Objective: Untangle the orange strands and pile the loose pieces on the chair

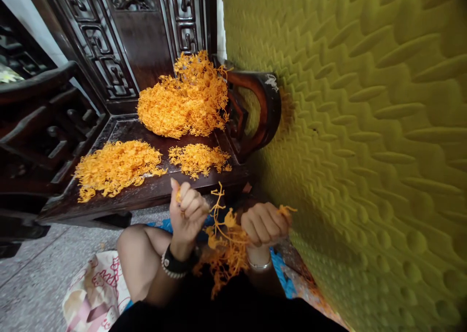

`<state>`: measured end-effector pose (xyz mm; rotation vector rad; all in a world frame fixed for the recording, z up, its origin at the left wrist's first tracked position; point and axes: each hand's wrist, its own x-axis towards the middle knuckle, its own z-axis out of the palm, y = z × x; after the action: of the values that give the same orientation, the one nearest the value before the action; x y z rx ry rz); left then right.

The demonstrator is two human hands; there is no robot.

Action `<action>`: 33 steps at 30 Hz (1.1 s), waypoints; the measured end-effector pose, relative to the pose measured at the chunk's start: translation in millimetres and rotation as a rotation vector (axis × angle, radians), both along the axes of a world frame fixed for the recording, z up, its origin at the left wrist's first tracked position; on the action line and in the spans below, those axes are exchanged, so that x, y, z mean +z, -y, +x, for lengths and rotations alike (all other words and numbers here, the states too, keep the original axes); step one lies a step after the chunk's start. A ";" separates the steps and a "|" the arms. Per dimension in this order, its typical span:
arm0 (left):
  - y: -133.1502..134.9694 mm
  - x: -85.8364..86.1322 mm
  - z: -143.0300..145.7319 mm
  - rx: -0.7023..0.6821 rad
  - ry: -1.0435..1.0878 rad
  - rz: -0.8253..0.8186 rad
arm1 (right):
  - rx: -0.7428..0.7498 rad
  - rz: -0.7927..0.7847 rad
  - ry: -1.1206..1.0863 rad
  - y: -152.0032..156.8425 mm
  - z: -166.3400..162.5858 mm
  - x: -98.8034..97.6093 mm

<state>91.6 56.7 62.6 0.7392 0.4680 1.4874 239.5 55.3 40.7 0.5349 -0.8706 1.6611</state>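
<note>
My left hand (pixel 188 209) is closed, thumb up, with a small orange piece (pixel 178 194) showing between thumb and fingers. Beside it, my right hand (pixel 264 224) makes a fist around a tangle of orange branching strands (pixel 230 242). The strands hang down between my hands, and a short end pokes out past the far side of the fist. Their exact kind I cannot make out. In front of me, on a dark wooden chair seat (pixel 146 132), lie a large orange heap (pixel 186 98), a flatter pile (pixel 118 166) at left and a small pile (pixel 199 159) nearer my hands.
The chair's curved armrest (pixel 268 110) stands at right, close to a yellow-green textured panel (pixel 365 127). A white and pink printed bag (pixel 105 278) rests on the speckled floor (pixel 36 278) at left. Blue sheeting (pixel 284 273) shows beneath me.
</note>
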 end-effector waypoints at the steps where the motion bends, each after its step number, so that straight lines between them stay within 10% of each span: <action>1: -10.9 7.3 -5.5 0.044 -0.056 0.064 | -0.067 -0.022 0.036 0.2 3.4 -0.6; 6: -92.9 35.4 -15.6 0.091 -1.004 0.399 | -0.314 -0.203 0.593 9.5 18.9 -0.6; 9: -141.9 37.5 -2.4 0.221 -1.583 0.592 | -0.324 -0.288 0.571 12.5 26.9 -1.5; 13: -175.8 24.7 19.0 0.024 -2.045 0.607 | -0.361 -0.368 0.589 11.1 33.6 -5.3; 19: -167.7 20.4 17.6 0.045 -1.944 0.655 | -0.407 -0.512 0.662 2.8 35.9 -1.8; 22: -131.5 26.4 7.2 0.137 -1.537 0.726 | -0.305 -0.516 0.574 -4.5 32.1 1.8; 26: -60.6 15.3 -2.0 -0.223 -1.086 0.544 | -0.101 -0.343 0.232 -14.9 23.8 3.0; 33: 2.8 -14.3 -9.2 -0.142 -1.055 0.556 | -0.142 -0.343 0.258 -17.4 16.2 12.7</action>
<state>82.3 53.9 48.2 1.9736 0.7608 0.9875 255.7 72.7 53.4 0.0229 -0.7643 1.7224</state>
